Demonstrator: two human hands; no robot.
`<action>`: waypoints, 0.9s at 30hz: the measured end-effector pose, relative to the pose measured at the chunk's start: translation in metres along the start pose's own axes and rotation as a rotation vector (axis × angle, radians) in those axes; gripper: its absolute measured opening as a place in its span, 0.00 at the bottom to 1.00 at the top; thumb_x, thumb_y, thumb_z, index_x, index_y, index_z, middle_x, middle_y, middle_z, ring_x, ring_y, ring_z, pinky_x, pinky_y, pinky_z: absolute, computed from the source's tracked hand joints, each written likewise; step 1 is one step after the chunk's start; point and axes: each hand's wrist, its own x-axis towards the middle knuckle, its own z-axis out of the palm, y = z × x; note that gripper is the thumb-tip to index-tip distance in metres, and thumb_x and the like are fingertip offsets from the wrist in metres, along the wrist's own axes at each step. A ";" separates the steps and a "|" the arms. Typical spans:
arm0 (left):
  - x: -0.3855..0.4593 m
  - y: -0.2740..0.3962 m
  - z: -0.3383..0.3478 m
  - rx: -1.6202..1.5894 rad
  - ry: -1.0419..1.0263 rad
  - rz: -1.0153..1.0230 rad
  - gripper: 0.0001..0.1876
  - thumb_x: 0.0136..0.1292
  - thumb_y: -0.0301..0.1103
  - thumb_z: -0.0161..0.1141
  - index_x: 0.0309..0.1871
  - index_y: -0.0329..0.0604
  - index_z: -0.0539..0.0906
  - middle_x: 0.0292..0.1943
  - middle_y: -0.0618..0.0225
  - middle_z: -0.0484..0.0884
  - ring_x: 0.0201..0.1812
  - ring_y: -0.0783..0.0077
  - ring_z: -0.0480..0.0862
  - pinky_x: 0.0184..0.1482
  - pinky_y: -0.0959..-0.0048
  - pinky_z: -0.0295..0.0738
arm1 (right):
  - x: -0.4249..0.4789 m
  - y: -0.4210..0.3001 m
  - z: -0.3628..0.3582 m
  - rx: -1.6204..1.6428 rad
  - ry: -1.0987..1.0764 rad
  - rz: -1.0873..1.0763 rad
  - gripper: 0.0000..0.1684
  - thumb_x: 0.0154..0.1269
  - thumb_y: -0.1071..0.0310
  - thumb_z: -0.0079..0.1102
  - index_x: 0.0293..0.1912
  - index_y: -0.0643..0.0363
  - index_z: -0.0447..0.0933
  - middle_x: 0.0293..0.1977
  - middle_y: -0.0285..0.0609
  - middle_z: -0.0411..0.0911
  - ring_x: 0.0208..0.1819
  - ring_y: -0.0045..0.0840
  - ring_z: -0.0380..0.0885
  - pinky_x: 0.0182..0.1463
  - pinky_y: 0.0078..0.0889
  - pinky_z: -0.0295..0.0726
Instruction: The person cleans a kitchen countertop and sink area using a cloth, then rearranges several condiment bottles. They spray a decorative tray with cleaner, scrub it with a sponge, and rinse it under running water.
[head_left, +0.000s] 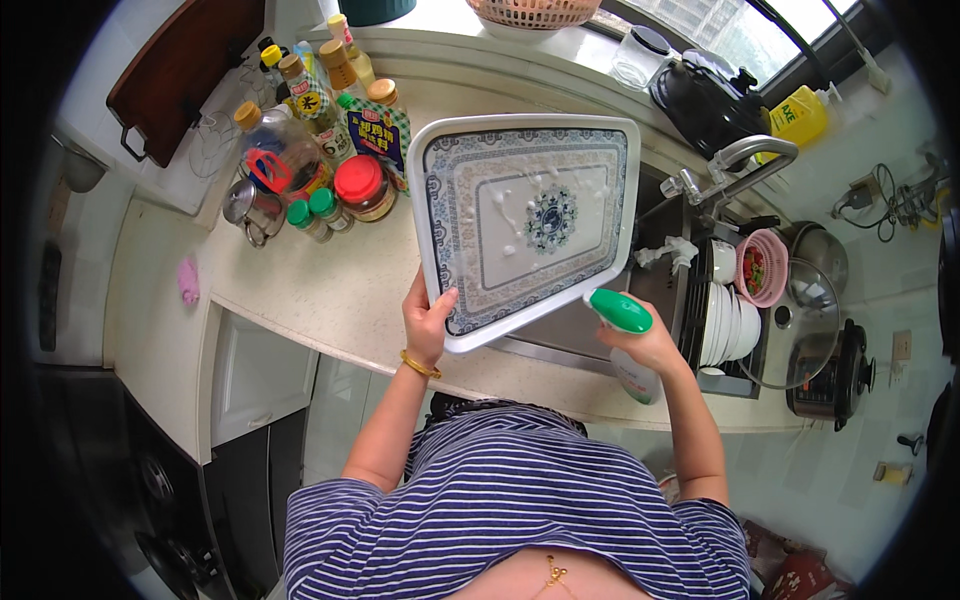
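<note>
My left hand (427, 319) grips the lower left corner of a white-rimmed rectangular tray (517, 161), its thumb on the patterned face. The tray is tilted up over the counter and the sink, and streaks of white foam (510, 217) lie on its face. In my right hand (645, 337) is a spray bottle with a green trigger head (619, 310) and a pale body (636, 377). Its nozzle is close to the tray's lower right edge. Part of the sink (570, 330) is hidden behind the tray.
Seasoning bottles and jars, among them a red-lidded jar (364, 187), crowd the counter (322, 277) at left. A faucet (742, 169) reaches over the sink. White bowls (724, 326), a pink basket (761, 268) and a glass lid (795, 330) stand at right. A pink cloth (188, 281) lies far left.
</note>
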 end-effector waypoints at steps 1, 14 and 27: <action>0.000 0.000 0.000 -0.004 0.006 0.000 0.27 0.57 0.21 0.53 0.62 0.31 0.64 0.51 0.64 0.75 0.48 0.78 0.74 0.52 0.78 0.68 | -0.001 0.005 -0.006 0.022 0.056 0.001 0.15 0.47 0.73 0.65 0.37 0.60 0.73 0.28 0.32 0.74 0.30 0.15 0.71 0.37 0.21 0.71; -0.021 -0.021 -0.012 -0.039 -0.019 -0.176 0.30 0.56 0.20 0.52 0.64 0.31 0.60 0.56 0.61 0.71 0.55 0.73 0.72 0.58 0.75 0.63 | 0.083 -0.081 -0.040 0.489 0.639 -0.632 0.30 0.61 0.64 0.55 0.61 0.64 0.60 0.53 0.46 0.70 0.45 0.21 0.72 0.49 0.25 0.72; -0.030 -0.036 -0.019 -0.132 0.187 -0.300 0.24 0.56 0.22 0.52 0.58 0.32 0.67 0.49 0.64 0.77 0.48 0.76 0.75 0.53 0.77 0.68 | 0.318 -0.113 0.076 0.412 0.296 -0.435 0.26 0.52 0.61 0.68 0.49 0.63 0.72 0.43 0.38 0.75 0.43 0.19 0.72 0.48 0.24 0.70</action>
